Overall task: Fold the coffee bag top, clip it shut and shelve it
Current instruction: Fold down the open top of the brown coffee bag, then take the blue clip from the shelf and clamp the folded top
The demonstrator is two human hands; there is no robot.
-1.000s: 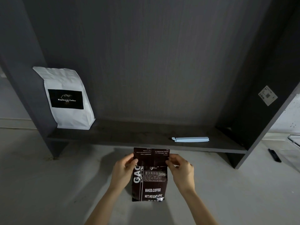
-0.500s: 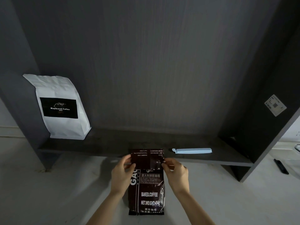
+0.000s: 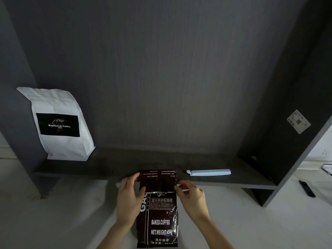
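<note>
Two hands on one bag: we see the left hand (image 3: 129, 198) with its grip closed on the left edge of the folded-over top flap (image 3: 158, 180) of the dark coffee bag (image 3: 159, 220), thumb in front, fingers behind, and the right hand (image 3: 193, 199) pinching the flap's right edge the same way. Bag is held upright in the air just in front of the shelf (image 3: 115, 168) edge, not resting on it, above the pale floor (image 3: 53, 212). Flap is bent forward and down, its print upside down, a shiny crease line where it meets the front panel. We judge the foil stiff enough to take a crease but springy, so it will likely unroll if either grip lets go; glossy, so probably slippery. The label reads 454g, so moderate weight sits low in the body; best hold is at the fold's two ends, then one hand across the fold's middle to free the other. Pale blue clip (image 3: 209, 172) lies flat on the shelf, just right of the bag, near the right hand. White coffee bag (image 3: 59, 124) stands at the shelf's far left, well apart. A black object lies on the floor at far right, too small to identify.
</note>
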